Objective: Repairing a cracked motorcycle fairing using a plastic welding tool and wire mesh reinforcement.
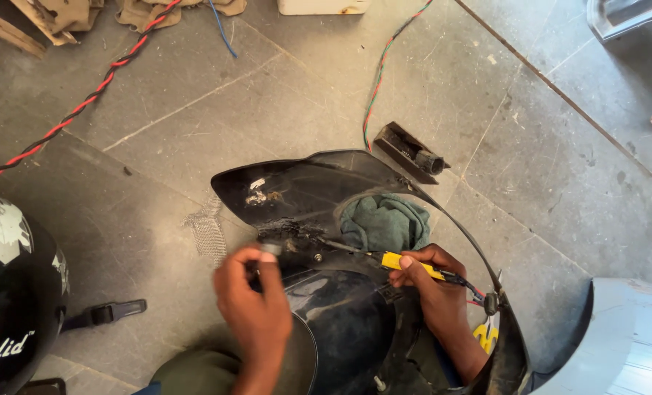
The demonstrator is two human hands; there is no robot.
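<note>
— Bright, even daylight; soft shadows only, pooled close under the black panel (304,190).
— Glare?
— White glints on its gloss. Left hand (256,307) slightly motion-blurred; elsewhere sharp.

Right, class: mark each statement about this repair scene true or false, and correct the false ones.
1. The right hand holds a yellow-handled tool. True.
2. A green cloth sits inside the opening of the black panel. True.
3. The helmet lies at the right edge. False: it is at the left edge.
4. The left hand rests flat on the floor. False: it pinches a small grey piece against the panel.
5. A red-and-black twisted wire crosses the floor at upper left. True.
</note>
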